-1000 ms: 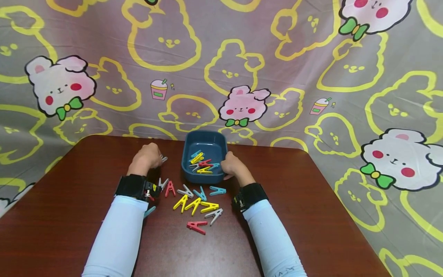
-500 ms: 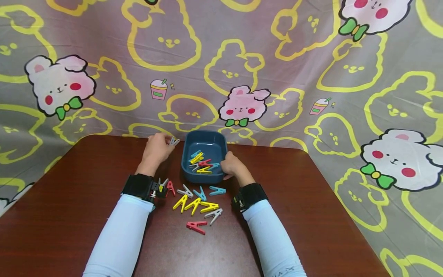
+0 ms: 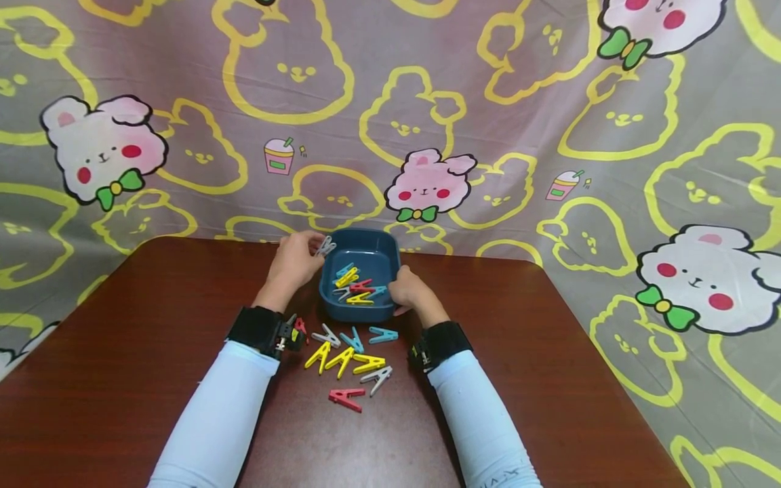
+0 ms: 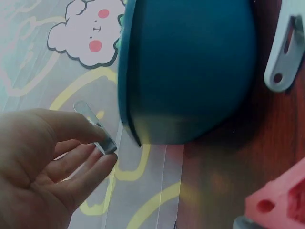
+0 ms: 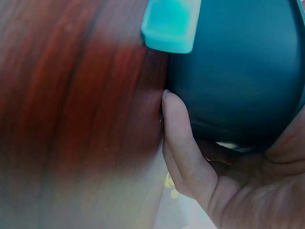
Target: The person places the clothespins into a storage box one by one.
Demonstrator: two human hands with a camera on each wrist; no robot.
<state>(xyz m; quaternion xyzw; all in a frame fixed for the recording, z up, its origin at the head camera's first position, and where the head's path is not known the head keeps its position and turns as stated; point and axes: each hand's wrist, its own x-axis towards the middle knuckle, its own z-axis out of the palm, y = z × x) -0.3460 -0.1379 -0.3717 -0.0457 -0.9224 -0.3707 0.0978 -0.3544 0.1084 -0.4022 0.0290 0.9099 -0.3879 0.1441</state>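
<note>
Two hands are working apart from each other, each holding something different. My left hand (image 3: 294, 261) is pinching a grey peg (image 3: 326, 247) between thumb and fingers, while my right hand (image 3: 411, 290) is gripping the blue bin (image 3: 360, 312) by its right side, close to the near corner. From above, the pinched peg is overlapping the rim at the bin's far left (from my left wrist I am seeing a gap between the two).

Inside the bin, a small heap of red, blue, yellow and grey pegs is lying toward the near end; a yellow peg (image 3: 360, 299) is resting nearest me, with a red peg (image 3: 361, 287) just behind it.

In front of the bin, more pegs are lying loose on the brown table (image 3: 518, 373). Three yellow ones are forming a rough row, a blue peg (image 3: 383, 335) is sitting just before the bin's near right corner, and another red peg (image 3: 346, 399) is lying closest to me. My left wrist strap (image 3: 253, 329) is partly covering a red peg beside it. Behind everything, a patterned cloth (image 3: 518, 122) is hanging.
</note>
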